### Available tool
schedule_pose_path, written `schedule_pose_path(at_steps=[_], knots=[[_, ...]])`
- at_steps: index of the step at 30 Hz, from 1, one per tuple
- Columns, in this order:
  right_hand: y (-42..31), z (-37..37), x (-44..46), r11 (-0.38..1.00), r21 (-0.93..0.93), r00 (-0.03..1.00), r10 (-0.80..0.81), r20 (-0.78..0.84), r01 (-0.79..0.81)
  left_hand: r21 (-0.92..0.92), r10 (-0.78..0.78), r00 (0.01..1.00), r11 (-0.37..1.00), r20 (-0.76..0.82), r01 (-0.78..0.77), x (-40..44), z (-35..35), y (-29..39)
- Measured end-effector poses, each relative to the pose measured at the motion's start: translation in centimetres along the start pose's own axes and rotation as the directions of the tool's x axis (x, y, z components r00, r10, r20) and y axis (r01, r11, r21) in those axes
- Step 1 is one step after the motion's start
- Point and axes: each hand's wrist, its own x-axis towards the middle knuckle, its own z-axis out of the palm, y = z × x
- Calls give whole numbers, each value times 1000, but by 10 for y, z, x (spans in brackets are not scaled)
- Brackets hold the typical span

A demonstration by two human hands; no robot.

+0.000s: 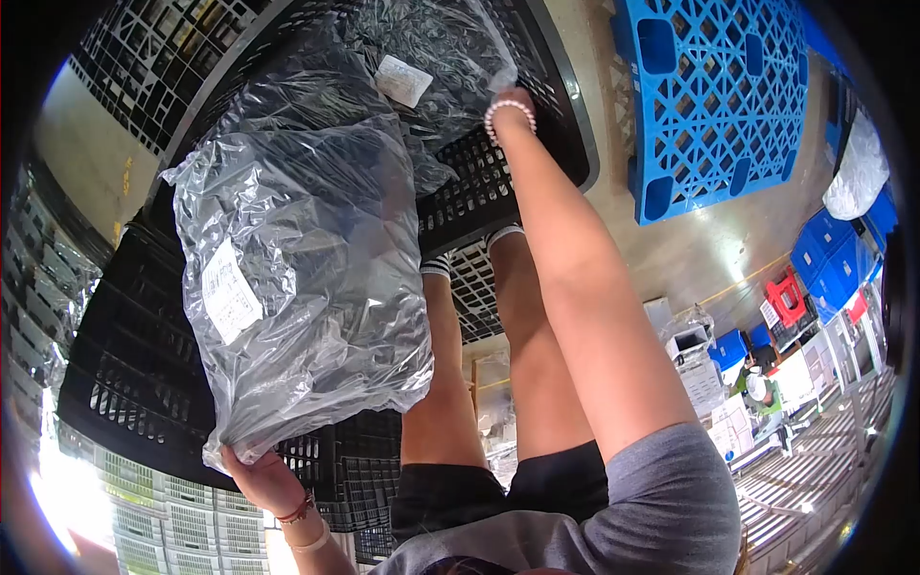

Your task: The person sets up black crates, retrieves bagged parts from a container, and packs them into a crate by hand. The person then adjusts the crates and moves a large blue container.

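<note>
In the head view, the left hand [261, 481] has its fingers pinched on a near corner of the labelled plastic bag [326, 259], which lies partly over the black crate [573, 115], while the right hand [515, 100] seems closed on the gathered edge of the dark bag [446, 48] inside the crate. This looks like a step of handling or positioning the bags, and shifting either would call for a steady two-handed grip that spares the thin plastic.

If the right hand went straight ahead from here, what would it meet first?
The clear plastic bag of dark contents inside the black crate. The right hand seems to be touching its bunched edge. Depth is unclear, so I can't say how soon the crate wall follows.
</note>
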Motion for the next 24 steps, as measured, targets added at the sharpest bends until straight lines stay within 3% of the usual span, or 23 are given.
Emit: schedule_pose_path(at_steps=[3,4,5,6,8,10,14,18,22,24], knots=[[-6,-14,-57,857,-222,885,-455,97,465,-26,-15,1000,1000,23,15,-2,3,3],[-4,-13,-71,791,-234,815,-579,14,566,-40,-21,998,999,51,23,-2,7,4],[-1,-18,-81,764,-268,801,-597,53,587,-29,-18,999,999,48,19,-2,8,4],[11,-2,-75,725,-255,734,-675,-76,640,-32,-19,998,999,63,21,-1,8,5],[16,-9,-99,660,-268,676,-736,-39,702,-67,-15,992,997,123,23,3,5,6],[17,-10,-117,660,-227,670,-741,-42,716,-59,-35,979,997,199,48,9,-1,7],[14,-10,-129,620,-285,647,-763,2,731,26,-38,980,999,194,33,10,2,10],[18,-6,-131,684,-221,697,-716,-26,695,110,-43,979,994,200,22,11,7,13],[16,-7,-127,726,-114,731,-682,9,678,54,-68,976,997,207,58,11,5,17],[17,-21,-114,819,-19,802,-557,216,574,60,-74,985,996,158,65,6,12,17]])
